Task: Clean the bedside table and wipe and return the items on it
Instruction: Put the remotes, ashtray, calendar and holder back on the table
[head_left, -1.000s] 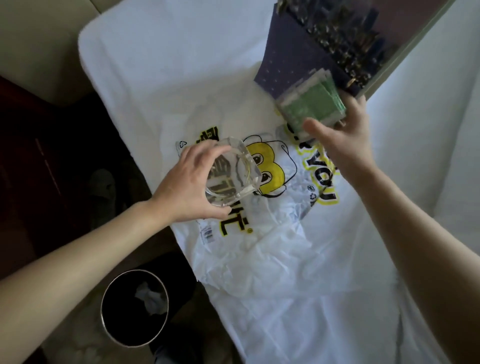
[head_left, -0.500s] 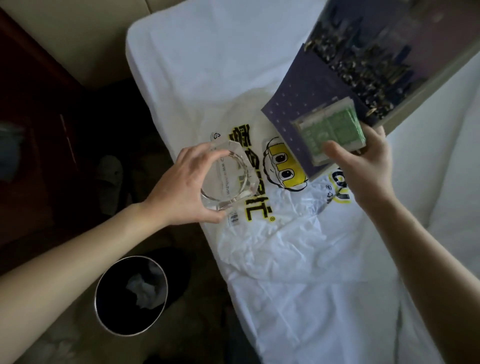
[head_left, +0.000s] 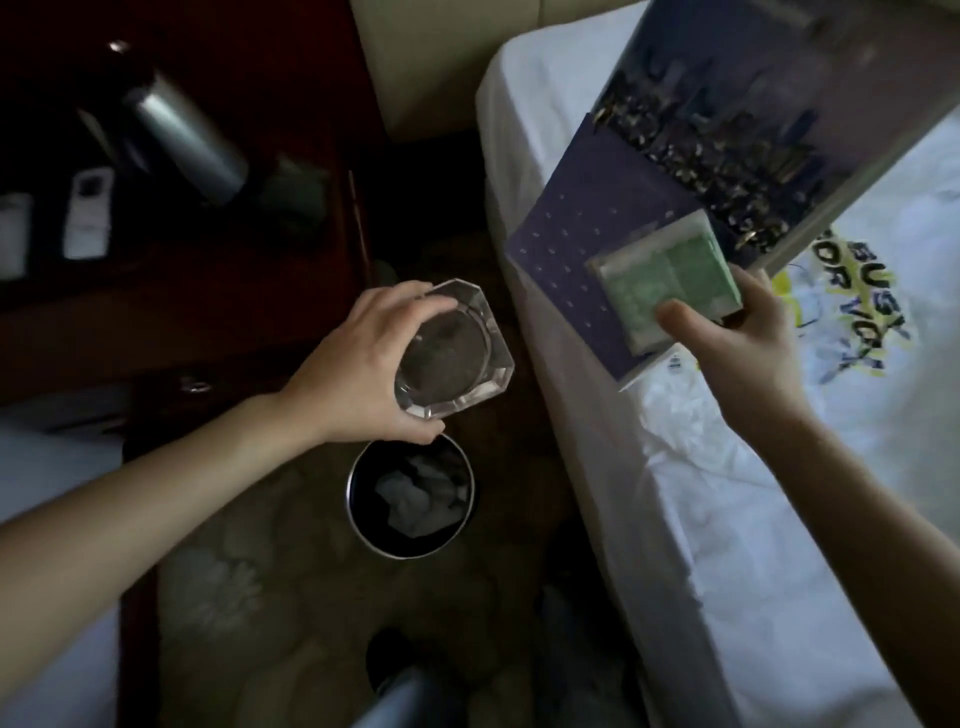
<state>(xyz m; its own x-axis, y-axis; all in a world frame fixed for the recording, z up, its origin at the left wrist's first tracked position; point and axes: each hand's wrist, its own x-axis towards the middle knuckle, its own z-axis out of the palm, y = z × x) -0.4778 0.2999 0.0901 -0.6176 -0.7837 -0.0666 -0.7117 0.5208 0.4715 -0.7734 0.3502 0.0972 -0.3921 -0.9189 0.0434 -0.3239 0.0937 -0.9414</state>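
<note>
Glass ashtray (head_left: 452, 358), clear and eight-sided, hangs just off the bed's (head_left: 753, 545) edge in the left hand (head_left: 358, 374), fingers curled round its rim. Over the bed, the right hand (head_left: 737, 353) pinches a green packet (head_left: 665, 286) against a purple booklet (head_left: 582, 244). A round bin (head_left: 410, 499) stands on the floor beside the bed; the dark tabletop (head_left: 182, 291) lies farther off, bearing a silver bottle (head_left: 192, 137).

Moved ashtray (head_left: 457, 358) off bed (head_left: 727, 519) w/ left grip (head_left: 358, 364); now over floor btwn bed & desk (head_left: 208, 291), just far of bin (head_left: 349, 499). Swung view left: desk w/ flask (head_left: 192, 140), remote (head_left: 88, 213) now in shot.
</note>
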